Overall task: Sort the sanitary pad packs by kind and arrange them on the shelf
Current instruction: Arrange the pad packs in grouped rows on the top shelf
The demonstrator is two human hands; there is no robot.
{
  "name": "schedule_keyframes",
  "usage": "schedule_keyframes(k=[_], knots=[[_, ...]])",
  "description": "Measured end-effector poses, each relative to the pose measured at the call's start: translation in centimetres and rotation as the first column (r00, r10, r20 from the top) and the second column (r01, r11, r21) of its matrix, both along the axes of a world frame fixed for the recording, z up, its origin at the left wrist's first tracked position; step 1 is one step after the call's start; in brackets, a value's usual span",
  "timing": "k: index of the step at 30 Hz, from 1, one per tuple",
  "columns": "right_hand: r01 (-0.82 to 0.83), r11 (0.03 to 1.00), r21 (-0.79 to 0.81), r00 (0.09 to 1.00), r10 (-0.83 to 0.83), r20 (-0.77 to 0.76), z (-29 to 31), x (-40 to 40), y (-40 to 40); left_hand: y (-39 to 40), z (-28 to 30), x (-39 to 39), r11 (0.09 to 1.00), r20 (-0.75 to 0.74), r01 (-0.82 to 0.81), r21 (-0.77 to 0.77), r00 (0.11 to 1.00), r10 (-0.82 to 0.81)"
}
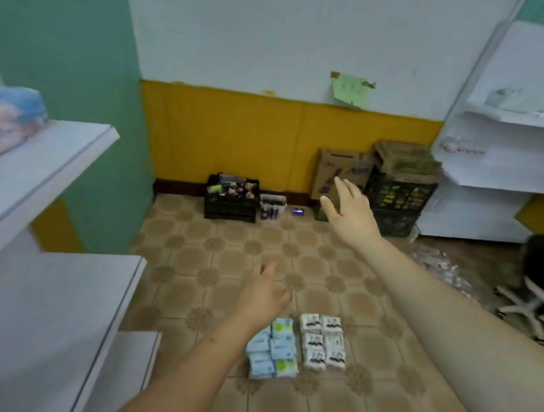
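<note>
Currently left hand (265,298) and right hand (351,211) hovering empty, fingers spread; blue packs (273,350) and white packs (323,342) lying side by side, risking mixing if grabbed carelessly.

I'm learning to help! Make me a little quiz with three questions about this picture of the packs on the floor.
1. True or false: the blue packs and the white packs lie on the tiled floor in two separate groups, side by side.
2. Which hand reaches higher and further forward: A) the left hand or B) the right hand?
3. Fill in: both hands hold ____.

Key
1. True. The blue group lies to the left of the white one.
2. B. The right hand is stretched out toward the crates; the left hand is lower, just above the blue packs.
3. Nothing. Both hands have their fingers spread and hold no pack.
</note>
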State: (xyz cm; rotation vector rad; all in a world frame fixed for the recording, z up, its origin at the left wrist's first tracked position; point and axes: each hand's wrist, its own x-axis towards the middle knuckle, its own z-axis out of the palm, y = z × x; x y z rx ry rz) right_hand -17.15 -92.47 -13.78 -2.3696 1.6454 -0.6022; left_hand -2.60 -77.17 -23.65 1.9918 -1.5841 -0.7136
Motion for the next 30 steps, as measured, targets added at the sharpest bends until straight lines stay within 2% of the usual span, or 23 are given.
schedule_keyframes(k=[8, 16, 22, 30], knots=[[0.128, 0.98, 0.154, 0.99, -0.116, -0.084, -6.7, -14.9, -6.3, -6.8, -2.1, -9.7, 0.979, 0.082, 0.16, 0.126, 0.982, -0.171], [0.169, 0.938, 0.302, 0.976, -0.116, -0.183, -13.8, -25.9, -15.1, -16.9, -6.9, -18.5, 0.936, 0.125, 0.16, 0.313, 0.97, -0.208], [0.169, 0.91, 0.378, 0.957, -0.061, -0.282, -17.6, -28.4, -20.9, -21.9, -10.9, -20.8, 0.918, 0.087, 0.134, 0.373, 0.98, -0.179], [0.143, 0.89, 0.432, 0.946, 0.005, -0.324, -22.5, -25.8, -28.7, -31.7, -16.2, -17.6, 0.852, 0.123, 0.121, 0.509, 0.97, -0.211]])
